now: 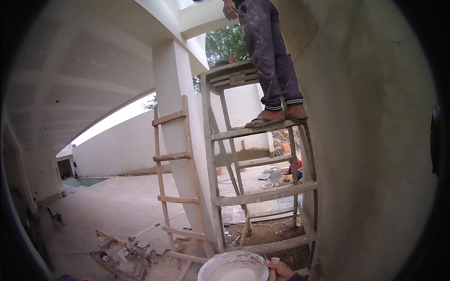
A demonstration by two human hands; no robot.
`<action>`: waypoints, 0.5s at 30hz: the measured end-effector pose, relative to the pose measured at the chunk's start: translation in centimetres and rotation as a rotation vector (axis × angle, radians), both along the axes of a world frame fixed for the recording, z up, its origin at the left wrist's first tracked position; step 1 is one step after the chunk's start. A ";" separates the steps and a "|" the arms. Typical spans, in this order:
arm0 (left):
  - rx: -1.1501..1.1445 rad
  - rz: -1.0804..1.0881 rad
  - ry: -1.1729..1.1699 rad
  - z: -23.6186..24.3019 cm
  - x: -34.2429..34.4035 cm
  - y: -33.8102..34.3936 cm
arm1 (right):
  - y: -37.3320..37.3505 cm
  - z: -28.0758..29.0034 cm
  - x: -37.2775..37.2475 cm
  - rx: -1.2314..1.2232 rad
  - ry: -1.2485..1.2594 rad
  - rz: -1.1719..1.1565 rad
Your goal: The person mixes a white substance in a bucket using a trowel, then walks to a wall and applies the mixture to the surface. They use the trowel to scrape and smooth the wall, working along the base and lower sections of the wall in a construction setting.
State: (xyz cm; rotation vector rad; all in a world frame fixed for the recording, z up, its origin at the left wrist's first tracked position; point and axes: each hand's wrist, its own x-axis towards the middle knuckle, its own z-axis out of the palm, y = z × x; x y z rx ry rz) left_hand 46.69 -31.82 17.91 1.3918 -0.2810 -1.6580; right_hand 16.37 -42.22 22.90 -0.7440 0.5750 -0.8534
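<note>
Right hand (pixel 282 270): extends leftward at the lower edge; fingers grip a pale, cylindrical wooden handle (pixel 273 267) beside a round, white-smeared bucket (pixel 240 258).

From the person's right hand (pixel 282 270), the bucket (pixel 233 254) crowds nine o'clock, its rim just beside the fingers. The plastered wall (pixel 375 140) closes off one to two o'clock. Toward twelve, scaffold rungs (pixel 267 194) bar the way, though a hand could pass through the gaps between them; higher up, a co-worker's feet (pixel 268 118) obstruct one rung. At ten to eleven stands a wooden ladder (pixel 171 157), open between its rungs.
</note>
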 end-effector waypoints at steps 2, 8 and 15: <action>-0.008 -0.070 0.001 1.0 -0.5 -2.8 | -4.6 -0.8 -2.1 -0.086 -0.067 0.145; -0.548 0.005 -0.264 14.0 -4.8 -9.9 | -12.5 7.9 -4.2 -0.061 -0.217 0.015; -1.325 -0.295 -0.127 28.3 -1.6 -21.1 | -20.6 24.5 -2.4 -0.368 -0.426 -0.055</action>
